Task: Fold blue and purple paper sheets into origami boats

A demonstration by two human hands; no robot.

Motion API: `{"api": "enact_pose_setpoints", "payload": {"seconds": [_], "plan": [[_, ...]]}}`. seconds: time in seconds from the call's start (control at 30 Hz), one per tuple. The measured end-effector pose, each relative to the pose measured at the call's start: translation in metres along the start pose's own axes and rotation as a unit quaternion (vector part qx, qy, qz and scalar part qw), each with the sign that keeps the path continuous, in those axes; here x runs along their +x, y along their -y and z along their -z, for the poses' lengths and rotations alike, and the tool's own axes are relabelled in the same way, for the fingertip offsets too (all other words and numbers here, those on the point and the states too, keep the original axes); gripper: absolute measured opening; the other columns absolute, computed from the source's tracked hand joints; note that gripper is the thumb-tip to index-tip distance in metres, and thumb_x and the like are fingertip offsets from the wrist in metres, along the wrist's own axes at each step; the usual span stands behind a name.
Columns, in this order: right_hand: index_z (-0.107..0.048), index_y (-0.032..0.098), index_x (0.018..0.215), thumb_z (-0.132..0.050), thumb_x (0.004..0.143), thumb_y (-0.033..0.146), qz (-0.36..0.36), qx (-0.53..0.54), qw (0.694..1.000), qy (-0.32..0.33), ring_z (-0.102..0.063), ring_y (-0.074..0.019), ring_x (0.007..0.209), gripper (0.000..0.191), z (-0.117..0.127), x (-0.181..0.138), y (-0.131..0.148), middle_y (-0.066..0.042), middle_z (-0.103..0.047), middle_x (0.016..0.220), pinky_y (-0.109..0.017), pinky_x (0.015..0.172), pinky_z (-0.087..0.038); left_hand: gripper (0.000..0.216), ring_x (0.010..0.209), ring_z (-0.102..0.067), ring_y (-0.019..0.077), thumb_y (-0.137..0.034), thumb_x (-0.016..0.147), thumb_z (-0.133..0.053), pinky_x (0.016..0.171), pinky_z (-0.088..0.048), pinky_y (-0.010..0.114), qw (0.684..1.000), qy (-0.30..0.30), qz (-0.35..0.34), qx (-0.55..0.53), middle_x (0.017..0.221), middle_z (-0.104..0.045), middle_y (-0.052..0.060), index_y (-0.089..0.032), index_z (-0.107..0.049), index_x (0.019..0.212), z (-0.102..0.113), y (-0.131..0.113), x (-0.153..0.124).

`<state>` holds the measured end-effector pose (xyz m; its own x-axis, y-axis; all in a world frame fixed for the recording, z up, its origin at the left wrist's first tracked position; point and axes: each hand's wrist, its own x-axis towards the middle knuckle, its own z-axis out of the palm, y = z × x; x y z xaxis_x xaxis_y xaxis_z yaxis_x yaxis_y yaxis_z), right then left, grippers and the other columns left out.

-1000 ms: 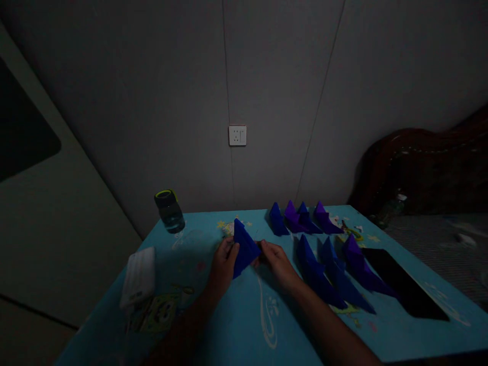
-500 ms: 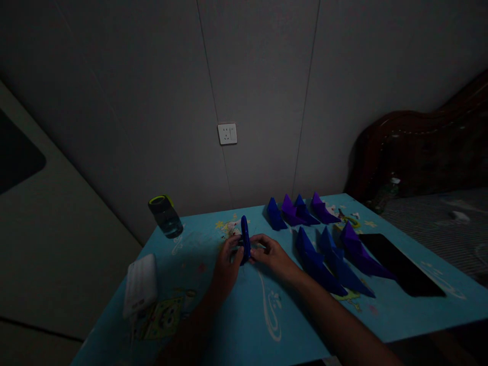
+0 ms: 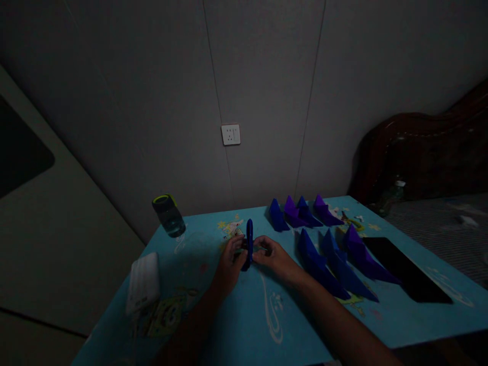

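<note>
The room is dim. A grey wall [image 3: 267,76] stands at the far side, with thin lines running down it. A white socket [image 3: 231,134] sits on the wall near the middle. A blue table [image 3: 236,325] with cartoon pictures stands against this wall. On the right is a dark brown wooden headboard [image 3: 419,157], and a grey striped bed [image 3: 438,223] lies below it. On the left is a pale panel [image 3: 46,229] with a black patch [image 3: 19,152].
</note>
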<state>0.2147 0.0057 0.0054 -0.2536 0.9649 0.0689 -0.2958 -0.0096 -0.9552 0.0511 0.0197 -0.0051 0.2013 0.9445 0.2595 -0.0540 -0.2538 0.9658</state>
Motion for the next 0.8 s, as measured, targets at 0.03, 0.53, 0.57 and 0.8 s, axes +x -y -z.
{"api": "enact_pose_setpoints", "payload": {"seconds": [0.03,0.53,0.57,0.8], "plan": [[-0.056,0.019,0.094,-0.085,0.062,0.046,0.001,-0.001,1.000,0.001,-0.060,-0.0123,0.061,0.050,-0.0001,-0.0003,0.0007,0.003,-0.064,0.069,-0.025,0.062,-0.042,0.045,0.108,-0.062,0.0242,-0.039,0.082,-0.063,0.093,-0.047,0.037,1.000,-0.001,0.003,-0.003,0.115,-0.066,0.012,-0.018,-0.052,0.120,0.0005,-0.0008,-0.0003],[-0.061,0.019,0.101,-0.082,0.064,0.047,0.042,-0.016,0.997,-0.063,-0.051,-0.0093,0.058,0.050,0.0031,0.0023,0.0027,0.000,-0.059,0.087,-0.024,0.055,-0.040,0.052,0.107,-0.063,0.0231,-0.034,0.078,-0.069,0.092,-0.049,0.035,0.998,-0.039,0.007,-0.052,0.114,-0.066,0.009,-0.021,-0.050,0.125,0.0050,0.0005,0.0021],[-0.062,0.019,0.103,-0.082,0.064,0.047,0.041,-0.021,0.996,-0.070,-0.050,-0.0090,0.057,0.052,0.0028,0.0022,0.0038,0.000,-0.059,0.086,-0.024,0.054,-0.039,0.053,0.112,-0.062,0.0246,-0.035,0.079,-0.068,0.095,-0.048,0.037,0.998,-0.034,0.007,-0.054,0.119,-0.065,0.010,-0.021,-0.050,0.127,0.0055,0.0005,0.0021],[-0.064,0.019,0.106,-0.080,0.063,0.056,0.040,-0.041,0.992,-0.111,-0.044,-0.0084,0.053,0.059,0.0009,0.0014,0.0096,0.002,-0.056,0.076,-0.023,0.049,-0.033,0.068,0.133,-0.047,0.0302,-0.034,0.076,-0.072,0.105,-0.043,0.041,0.998,0.021,0.016,-0.057,0.145,-0.050,0.014,-0.019,-0.047,0.137,0.0065,-0.0032,-0.0001]]}}
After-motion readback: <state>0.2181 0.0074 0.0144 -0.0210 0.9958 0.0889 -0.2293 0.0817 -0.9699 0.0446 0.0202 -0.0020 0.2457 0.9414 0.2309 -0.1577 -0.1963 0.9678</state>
